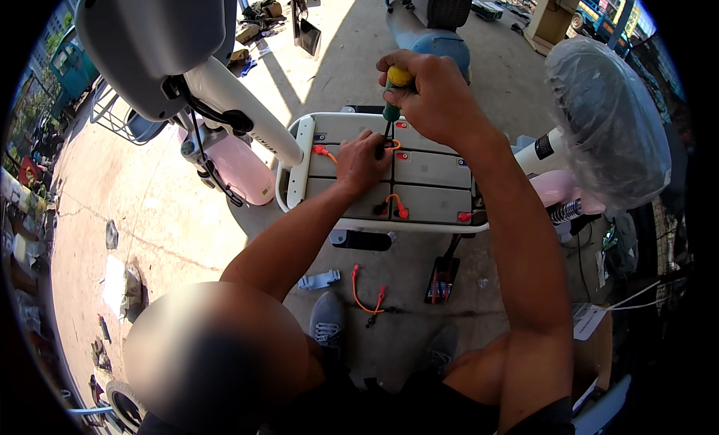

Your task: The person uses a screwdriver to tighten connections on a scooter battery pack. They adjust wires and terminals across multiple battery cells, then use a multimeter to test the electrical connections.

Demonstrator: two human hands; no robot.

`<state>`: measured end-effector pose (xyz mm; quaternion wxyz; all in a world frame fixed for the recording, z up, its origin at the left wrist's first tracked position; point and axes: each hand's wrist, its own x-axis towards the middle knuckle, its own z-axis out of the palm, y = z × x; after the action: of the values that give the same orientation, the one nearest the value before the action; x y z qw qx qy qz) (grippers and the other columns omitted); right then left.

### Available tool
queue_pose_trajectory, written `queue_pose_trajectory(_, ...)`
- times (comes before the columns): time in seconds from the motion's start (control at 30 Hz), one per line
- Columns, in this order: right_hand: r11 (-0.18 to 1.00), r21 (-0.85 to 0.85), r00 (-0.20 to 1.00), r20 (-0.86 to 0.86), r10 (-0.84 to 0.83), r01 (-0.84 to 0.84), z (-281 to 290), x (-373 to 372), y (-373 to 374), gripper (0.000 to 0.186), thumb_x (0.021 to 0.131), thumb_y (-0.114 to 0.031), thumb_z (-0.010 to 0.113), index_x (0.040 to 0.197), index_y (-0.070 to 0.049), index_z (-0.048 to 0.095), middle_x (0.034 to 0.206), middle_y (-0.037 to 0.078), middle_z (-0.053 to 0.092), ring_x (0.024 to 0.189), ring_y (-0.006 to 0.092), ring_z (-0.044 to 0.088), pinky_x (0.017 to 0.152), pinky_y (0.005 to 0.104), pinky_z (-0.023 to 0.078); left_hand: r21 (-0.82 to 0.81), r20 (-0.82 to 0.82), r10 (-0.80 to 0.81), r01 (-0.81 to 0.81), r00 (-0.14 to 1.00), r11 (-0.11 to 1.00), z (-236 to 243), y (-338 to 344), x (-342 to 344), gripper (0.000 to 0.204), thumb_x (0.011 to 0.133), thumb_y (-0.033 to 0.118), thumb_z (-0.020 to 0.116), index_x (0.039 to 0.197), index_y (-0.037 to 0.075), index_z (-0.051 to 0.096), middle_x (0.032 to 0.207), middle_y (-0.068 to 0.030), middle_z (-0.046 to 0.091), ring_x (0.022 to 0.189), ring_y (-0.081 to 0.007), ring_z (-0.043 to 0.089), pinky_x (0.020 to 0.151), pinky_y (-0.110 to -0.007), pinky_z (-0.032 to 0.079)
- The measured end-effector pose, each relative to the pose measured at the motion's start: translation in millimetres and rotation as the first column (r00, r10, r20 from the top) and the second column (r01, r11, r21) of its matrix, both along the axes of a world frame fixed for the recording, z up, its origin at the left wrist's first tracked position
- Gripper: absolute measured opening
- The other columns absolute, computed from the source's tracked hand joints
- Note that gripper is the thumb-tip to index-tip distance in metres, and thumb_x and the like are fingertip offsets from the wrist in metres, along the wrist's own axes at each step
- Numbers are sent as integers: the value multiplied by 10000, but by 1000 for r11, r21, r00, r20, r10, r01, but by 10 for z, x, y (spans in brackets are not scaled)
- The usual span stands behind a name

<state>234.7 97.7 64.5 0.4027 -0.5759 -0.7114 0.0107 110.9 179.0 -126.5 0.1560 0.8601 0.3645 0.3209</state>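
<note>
My right hand [431, 90] is closed around a screwdriver [391, 111] with a yellow-and-green handle, held upright. Its shaft points down to the grey batteries [431, 169], which lie side by side in a white-framed tray [297, 182] between the white parts of an electric scooter. Beside the screwdriver's tip, the curled fingers of my left hand [363, 161] pinch at the dark end of a short orange cable [397, 144]; the fingers partly cover this end. Another orange cable [323, 151] with a red cap runs under my left hand. Nearer me, an orange cable [392, 200] bridges two batteries.
On the ground near my shoes lie a loose orange cable [362, 301] with red caps and a grey-blue bracket [320, 279]. A plastic-wrapped seat [610, 120] rises at the right, and the scooter's white column [243, 109] at the left. Ahead stands a blue scooter [431, 41].
</note>
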Motion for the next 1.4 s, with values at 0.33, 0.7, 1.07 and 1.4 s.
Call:
queue_pose_trajectory(0.33, 1000, -13, 999, 25, 23, -22, -14, -36, 4, 333, 918, -24, 700, 1250, -14, 669, 1048, 162, 764, 942, 281, 759, 850, 361, 589, -1, 26, -3, 3, 1000, 1000, -71, 38, -9, 265, 875, 324, 729, 819, 69, 680, 838, -76, 634, 798, -300, 652, 791, -441, 460)
queue_pose_trajectory(0.7, 996, 35, 996, -35, 78, -77, -73, 18, 168, 195, 921, -112, 753, 1074, 7, 750, 1081, 123, 754, 1004, 222, 720, 871, 311, 571, -31, 5, -14, 14, 1000, 999, -14, 38, -1, 231, 874, 307, 705, 853, 77, 724, 870, -75, 651, 820, -302, 660, 793, -424, 470)
queue_pose_trajectory(1.07, 972, 120, 809, -539, 234, -201, -237, -154, 418, 177, 939, -49, 632, 1023, 50, 753, 665, 44, 659, 537, 72, 585, 506, 241, 479, -63, 11, -46, 47, 999, 997, 1, 62, 11, 196, 865, 272, 702, 872, 77, 729, 888, -64, 670, 822, -302, 662, 808, -419, 476)
queue_pose_trajectory(1.4, 971, 233, 787, -587, 187, -57, -307, -259, 488, 172, 920, -22, 592, 953, 68, 735, 602, 13, 600, 478, 49, 531, 452, 223, 419, -75, 49, -60, 64, 997, 995, -27, 117, 7, 195, 852, 262, 716, 872, 69, 730, 868, -79, 691, 781, -326, 682, 745, -443, 514)
